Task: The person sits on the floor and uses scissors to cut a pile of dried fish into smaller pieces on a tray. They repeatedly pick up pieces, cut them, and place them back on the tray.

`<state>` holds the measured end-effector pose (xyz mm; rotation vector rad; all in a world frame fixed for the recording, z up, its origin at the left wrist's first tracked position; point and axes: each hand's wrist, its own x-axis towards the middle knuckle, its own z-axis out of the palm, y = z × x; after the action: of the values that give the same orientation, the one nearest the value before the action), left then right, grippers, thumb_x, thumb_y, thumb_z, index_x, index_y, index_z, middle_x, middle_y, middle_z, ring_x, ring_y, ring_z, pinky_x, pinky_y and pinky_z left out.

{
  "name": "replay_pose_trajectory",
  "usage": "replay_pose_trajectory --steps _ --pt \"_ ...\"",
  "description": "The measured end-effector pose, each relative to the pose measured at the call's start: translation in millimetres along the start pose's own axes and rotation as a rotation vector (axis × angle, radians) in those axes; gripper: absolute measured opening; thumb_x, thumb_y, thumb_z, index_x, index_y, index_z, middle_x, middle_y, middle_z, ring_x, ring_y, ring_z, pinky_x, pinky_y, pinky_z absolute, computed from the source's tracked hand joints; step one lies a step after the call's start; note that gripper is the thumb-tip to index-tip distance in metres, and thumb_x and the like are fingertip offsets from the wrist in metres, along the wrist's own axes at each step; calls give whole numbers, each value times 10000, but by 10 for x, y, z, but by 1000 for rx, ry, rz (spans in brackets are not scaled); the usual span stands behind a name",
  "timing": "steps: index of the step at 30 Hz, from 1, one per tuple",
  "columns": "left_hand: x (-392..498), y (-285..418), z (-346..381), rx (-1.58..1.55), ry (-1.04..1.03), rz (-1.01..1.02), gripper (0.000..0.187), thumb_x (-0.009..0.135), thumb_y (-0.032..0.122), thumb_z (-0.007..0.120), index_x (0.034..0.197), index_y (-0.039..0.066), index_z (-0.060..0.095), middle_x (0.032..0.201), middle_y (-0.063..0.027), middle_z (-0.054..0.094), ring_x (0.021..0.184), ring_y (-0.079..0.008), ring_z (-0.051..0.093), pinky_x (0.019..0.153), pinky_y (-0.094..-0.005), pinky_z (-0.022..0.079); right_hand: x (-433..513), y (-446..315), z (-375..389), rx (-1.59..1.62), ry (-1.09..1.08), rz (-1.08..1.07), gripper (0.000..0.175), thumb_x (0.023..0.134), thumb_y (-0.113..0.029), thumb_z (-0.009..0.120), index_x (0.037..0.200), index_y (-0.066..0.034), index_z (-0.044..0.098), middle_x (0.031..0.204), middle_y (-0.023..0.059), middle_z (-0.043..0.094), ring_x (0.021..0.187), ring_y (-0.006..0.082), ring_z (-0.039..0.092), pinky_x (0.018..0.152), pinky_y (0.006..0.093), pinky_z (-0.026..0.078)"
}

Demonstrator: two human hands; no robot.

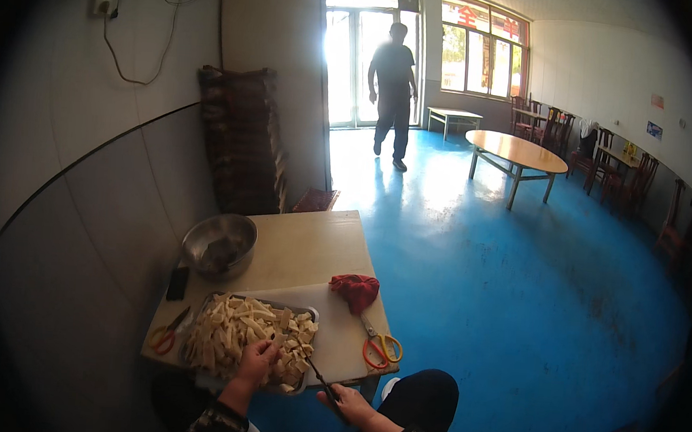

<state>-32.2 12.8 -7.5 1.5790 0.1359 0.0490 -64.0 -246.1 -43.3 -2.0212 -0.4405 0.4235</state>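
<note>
My left hand (258,362) pinches a small pale piece of food over a metal tray (315,316) heaped with pale cut strips and chunks (226,330). In my right hand (349,403) is the dark handle of a thin tool (319,376), its tip reaching over the tray's right side; its exact kind cannot be told. The tray rests on a white cutting board (337,355). Scissors with red and yellow handles (382,350) lie on the right, their blades partly under a red cloth (356,291). A second pair of scissors (166,338) lies left of the tray.
A steel bowl (219,247) with something dark inside and a black phone-like object (178,283) are at the table's left. The wall runs close on that side. A person (392,94) walks near the glass doors. An oval table (516,150) stands farther off.
</note>
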Motion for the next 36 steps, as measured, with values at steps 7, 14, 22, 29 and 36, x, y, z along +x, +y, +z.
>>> replay_pose_trajectory --steps 7,14,22,29,36 --pt "44 -102 -49 -51 2 -18 215 982 225 599 952 20 656 807 -3 633 701 -72 555 672 -244 478 0 26 7 13 25 -31 579 910 -575 587 944 3 605 841 199 650 792 337 630 699 400 464" --pt "47 -119 -43 -26 10 13 215 982 216 593 949 14 657 807 -6 640 711 -75 568 677 -241 485 12 34 -2 2 -26 14 603 906 -605 566 946 -4 605 867 195 655 831 334 629 719 401 463" --pt "105 -138 -73 -25 -5 34 235 981 219 592 913 3 657 783 -14 630 702 -78 567 672 -245 485 11 2 -19 33 -41 22 597 901 -610 570 984 -21 624 867 170 653 823 281 628 724 367 461" --pt "131 -106 -58 -108 -30 51 245 980 218 600 927 -13 658 777 -11 636 684 -74 564 654 -231 480 -22 -64 -34 57 -19 -5 608 893 -621 571 982 -22 625 874 184 650 839 289 632 736 376 466" --pt "-19 -98 -83 -104 24 43 246 982 233 582 905 8 646 771 -8 620 678 -72 549 655 -230 477 -12 9 27 -7 38 -33 612 899 -615 551 951 -9 627 917 243 659 931 432 623 783 457 479"
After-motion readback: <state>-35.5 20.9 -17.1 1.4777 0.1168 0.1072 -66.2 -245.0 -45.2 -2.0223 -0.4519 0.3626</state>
